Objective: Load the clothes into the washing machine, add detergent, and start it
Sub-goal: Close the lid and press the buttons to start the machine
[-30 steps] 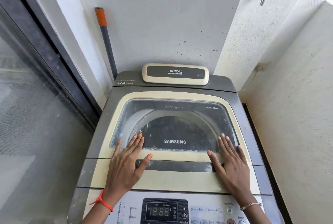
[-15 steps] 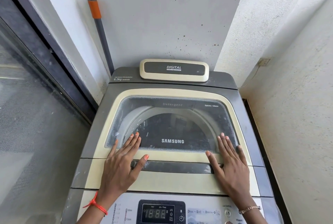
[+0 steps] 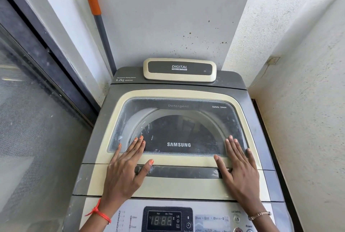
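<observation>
Hardly anything has moved since a second ago: both hands stay flat on the closed lid [image 3: 179, 183] of the washing machine [image 3: 261, 119], and only my view has drifted slightly. Palm down on the lid's front left lies the left hand [image 3: 123, 174], its fingers [image 3: 137, 144] straight and close together, tips reaching onto the glass window [image 3: 177, 129], thumb spread toward the dark handle recess [image 3: 183, 173]. On the front right the right hand [image 3: 240, 174] mirrors it, fingers straight and slightly fanned, thumb angled inward. Neither grips anything. I see a red thread [image 3: 99, 213] round the left wrist and a thin bracelet [image 3: 259, 214] on the right. Nearest me, the display [image 3: 162, 220] reads 18:88. Through the glass the drum looks dark; I cannot tell its contents.
</observation>
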A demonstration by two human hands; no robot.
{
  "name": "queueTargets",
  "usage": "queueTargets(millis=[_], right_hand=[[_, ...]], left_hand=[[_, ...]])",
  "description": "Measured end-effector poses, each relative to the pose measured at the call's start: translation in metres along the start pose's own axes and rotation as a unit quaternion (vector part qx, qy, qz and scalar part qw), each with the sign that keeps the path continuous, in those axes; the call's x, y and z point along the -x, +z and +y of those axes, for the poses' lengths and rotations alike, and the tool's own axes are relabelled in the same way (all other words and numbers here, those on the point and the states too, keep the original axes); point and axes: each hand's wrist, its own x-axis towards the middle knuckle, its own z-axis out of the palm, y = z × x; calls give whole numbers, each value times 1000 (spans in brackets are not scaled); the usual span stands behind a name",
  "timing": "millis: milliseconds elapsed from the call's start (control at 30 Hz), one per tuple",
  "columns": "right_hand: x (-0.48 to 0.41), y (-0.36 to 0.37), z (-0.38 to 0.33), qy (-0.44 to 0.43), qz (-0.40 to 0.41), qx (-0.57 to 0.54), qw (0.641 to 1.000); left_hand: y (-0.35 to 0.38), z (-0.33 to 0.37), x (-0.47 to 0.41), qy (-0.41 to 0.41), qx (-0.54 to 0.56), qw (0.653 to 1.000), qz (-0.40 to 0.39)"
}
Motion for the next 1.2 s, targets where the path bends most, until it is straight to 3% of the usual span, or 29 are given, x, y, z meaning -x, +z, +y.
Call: queueTargets(millis=[1200], right_hand=[[4,-3,0,-1,-27,-5,1000]], left_hand=[[-1,3,6,2,1,999,43]])
